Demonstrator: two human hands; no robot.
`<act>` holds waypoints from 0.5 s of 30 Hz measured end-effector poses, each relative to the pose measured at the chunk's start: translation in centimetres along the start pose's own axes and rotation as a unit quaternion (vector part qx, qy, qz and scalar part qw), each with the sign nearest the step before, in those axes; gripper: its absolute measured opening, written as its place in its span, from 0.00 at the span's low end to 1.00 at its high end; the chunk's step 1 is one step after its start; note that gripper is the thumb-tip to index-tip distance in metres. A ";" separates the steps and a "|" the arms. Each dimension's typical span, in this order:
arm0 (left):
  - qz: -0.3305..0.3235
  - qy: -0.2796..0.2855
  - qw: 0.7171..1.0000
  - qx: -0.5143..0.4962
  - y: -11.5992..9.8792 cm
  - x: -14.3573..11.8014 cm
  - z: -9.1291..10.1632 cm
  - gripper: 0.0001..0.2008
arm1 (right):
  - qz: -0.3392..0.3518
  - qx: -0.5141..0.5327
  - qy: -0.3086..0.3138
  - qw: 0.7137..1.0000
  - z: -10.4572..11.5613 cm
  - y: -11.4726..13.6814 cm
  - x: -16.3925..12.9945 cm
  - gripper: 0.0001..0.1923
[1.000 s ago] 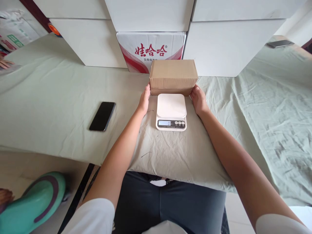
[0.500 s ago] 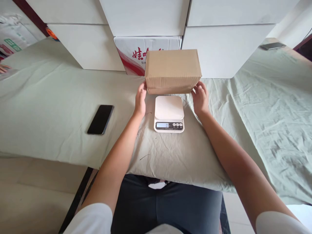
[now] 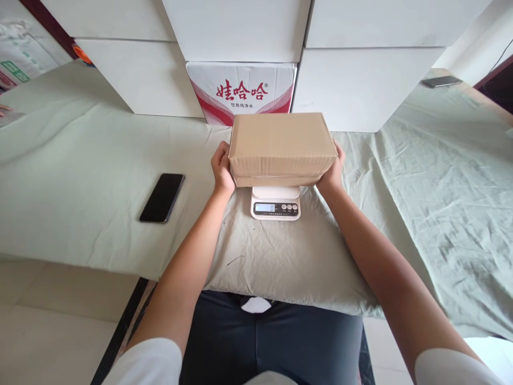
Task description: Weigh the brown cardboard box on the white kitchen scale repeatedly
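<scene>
Currently both hands, left grip [image 3: 222, 170] and right grip [image 3: 332, 170], clamp the cardboard box [image 3: 281, 147] directly above the scale [image 3: 276, 203]; lowering it squarely appears next.

One head-worn camera looks forward and down from above the person's lap, facing the counter [image 3: 80, 155] and the stacked white boxes [image 3: 240, 27] behind it. It sits near: both forearms run up from the lower corners to the hands, left hand [image 3: 222, 171] and right hand [image 3: 332, 171], at mid-frame. The floor shows at lower left. No second view exists.
</scene>
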State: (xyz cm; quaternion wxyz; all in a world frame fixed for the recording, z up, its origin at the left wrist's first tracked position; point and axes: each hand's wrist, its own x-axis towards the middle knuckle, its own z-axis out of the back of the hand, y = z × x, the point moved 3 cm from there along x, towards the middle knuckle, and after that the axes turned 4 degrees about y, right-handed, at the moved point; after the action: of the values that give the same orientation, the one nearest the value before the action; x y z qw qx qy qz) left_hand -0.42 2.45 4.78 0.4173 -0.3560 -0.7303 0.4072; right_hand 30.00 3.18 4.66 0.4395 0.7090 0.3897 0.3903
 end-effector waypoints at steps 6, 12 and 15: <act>0.011 0.003 0.999 -0.043 -0.2 -0.6 -0.4 0.30 | -0.027 -0.009 -0.034 0.999 0.3 -0.1 -1.2 0.30; -0.001 0.007 0.999 -0.048 0.5 -0.5 -0.1 0.30 | -0.009 -0.018 -0.035 0.999 0.4 0.0 -1.4 0.29; 0.007 -0.002 0.999 -0.037 0.4 -0.4 -0.2 0.30 | 0.005 -0.019 -0.010 1.000 0.0 0.2 -1.5 0.30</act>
State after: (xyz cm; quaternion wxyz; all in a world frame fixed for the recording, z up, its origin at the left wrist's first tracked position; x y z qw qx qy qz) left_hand 0.00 2.29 4.32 0.3991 -0.3756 -0.7433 0.3836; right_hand 29.48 1.78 4.56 0.4549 0.7064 0.3743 0.3924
